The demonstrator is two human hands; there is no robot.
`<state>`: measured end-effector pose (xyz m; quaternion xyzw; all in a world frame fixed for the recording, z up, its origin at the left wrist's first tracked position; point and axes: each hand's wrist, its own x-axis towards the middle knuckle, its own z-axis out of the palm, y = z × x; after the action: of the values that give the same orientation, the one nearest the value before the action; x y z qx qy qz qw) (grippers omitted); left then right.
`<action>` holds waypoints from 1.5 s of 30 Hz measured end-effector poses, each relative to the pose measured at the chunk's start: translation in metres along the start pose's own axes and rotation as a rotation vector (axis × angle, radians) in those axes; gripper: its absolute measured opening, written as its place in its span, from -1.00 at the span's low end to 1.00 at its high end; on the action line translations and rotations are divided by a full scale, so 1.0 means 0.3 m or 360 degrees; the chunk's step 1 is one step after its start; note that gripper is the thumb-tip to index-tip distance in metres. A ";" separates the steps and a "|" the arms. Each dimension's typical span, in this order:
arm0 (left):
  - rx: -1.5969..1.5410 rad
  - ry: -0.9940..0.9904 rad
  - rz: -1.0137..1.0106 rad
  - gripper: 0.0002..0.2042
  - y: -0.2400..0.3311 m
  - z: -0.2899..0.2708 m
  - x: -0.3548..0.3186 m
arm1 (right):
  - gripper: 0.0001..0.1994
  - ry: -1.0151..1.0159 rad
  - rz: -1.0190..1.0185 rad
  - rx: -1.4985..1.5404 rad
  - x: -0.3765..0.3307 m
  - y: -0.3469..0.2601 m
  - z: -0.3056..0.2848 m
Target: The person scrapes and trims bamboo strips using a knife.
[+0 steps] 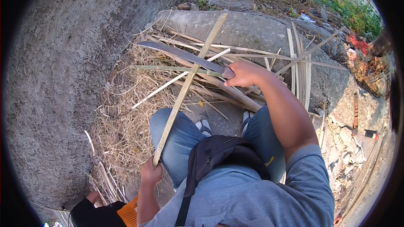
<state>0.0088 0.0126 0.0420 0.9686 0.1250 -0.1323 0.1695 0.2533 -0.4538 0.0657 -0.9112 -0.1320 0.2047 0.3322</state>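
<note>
My left hand is closed round the near end of a long bamboo strip, beside my left knee. The strip slants up and away to the right, across the pile in front of me. In my right hand is the handle of a machete, its long dark blade pointing left. Blade and strip cross near the strip's middle; whether they touch I cannot tell. Below the blade lies a greenish bamboo strip, its right end close to my right hand.
Bamboo poles and pale split strips lie on and against a stone slab. Curled shavings cover the ground at left, beside a rough grey rock wall. At lower left are an orange perforated plastic thing and part of another person.
</note>
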 end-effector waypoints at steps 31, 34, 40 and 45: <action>-0.0060 0.0299 0.0116 -0.71 -0.007 0.088 -0.003 | -0.61 -0.0177 -0.0246 -0.0165 -0.008 -0.053 0.007; -0.0058 0.0170 0.0057 -0.69 0.008 0.063 0.004 | -0.61 -0.0006 0.0024 0.0174 0.021 0.032 -0.030; -0.0171 -0.0098 0.0018 -0.68 -0.068 0.028 0.029 | -0.61 -0.0097 0.0014 0.0062 -0.001 -0.014 -0.001; -0.0357 -0.0409 -0.0128 -0.76 -0.071 -0.015 0.065 | -0.61 -0.0302 -0.0359 -0.0349 -0.045 -0.118 0.081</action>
<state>0.0219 0.0376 0.0340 0.9130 0.1550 -0.2468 0.2856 0.2264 -0.4191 0.0759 -0.8980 -0.2857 0.2355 0.2379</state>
